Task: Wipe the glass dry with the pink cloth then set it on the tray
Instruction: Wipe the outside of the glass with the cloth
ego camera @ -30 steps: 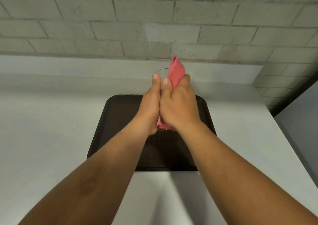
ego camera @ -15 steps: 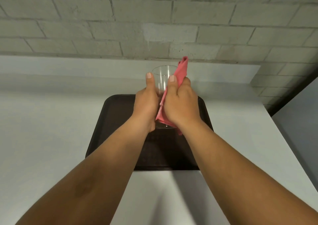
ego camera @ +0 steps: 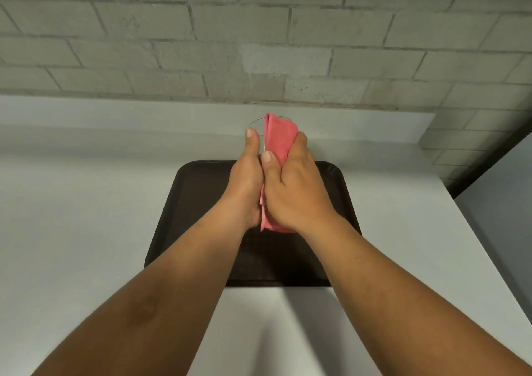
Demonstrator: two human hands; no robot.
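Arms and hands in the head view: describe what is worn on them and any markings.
Nothing is worn. The left hand and the right hand are bare, with no gloves, rings, watch or bracelets visible. Both forearms are bare as far as the bottom edge of the picture, so no sleeve shows. The thumbnails are short and unpainted. No tattoos or other markings can be made out.

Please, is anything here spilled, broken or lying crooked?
Nothing stands out. The left hand holds the glass above the dark tray, the right hand presses the pink cloth on it. No spill or crack shows, though most of the glass is hidden.
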